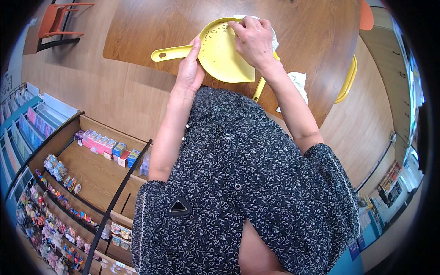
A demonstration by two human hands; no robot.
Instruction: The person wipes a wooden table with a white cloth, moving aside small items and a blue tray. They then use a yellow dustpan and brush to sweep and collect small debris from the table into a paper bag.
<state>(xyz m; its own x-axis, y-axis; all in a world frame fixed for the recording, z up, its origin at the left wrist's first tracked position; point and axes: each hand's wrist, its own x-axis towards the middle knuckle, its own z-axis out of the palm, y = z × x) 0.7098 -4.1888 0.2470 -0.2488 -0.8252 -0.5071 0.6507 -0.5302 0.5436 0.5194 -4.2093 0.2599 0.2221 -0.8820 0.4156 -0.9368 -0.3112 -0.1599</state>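
Note:
A yellow dustpan (224,59) is held over the near edge of the table, its handle pointing left. Small dark bits are scattered inside, mostly toward its far side. My left hand (191,68) is closed on the pan's left side where the handle joins, thumb on top. Over the pan's right part, my right hand (254,40) has its fingers curled in a pinch by the far rim; whatever lies between them is hidden. A yellow handle (259,89) shows below my right wrist, its other end mostly covered.
White crumpled paper (298,81) lies on the brown wooden table (151,27) beside my right forearm, and more white paper shows behind my right hand. An orange chair (54,20) stands far left, a yellow chair (348,80) at right. Shelves (87,160) of small goods stand at lower left.

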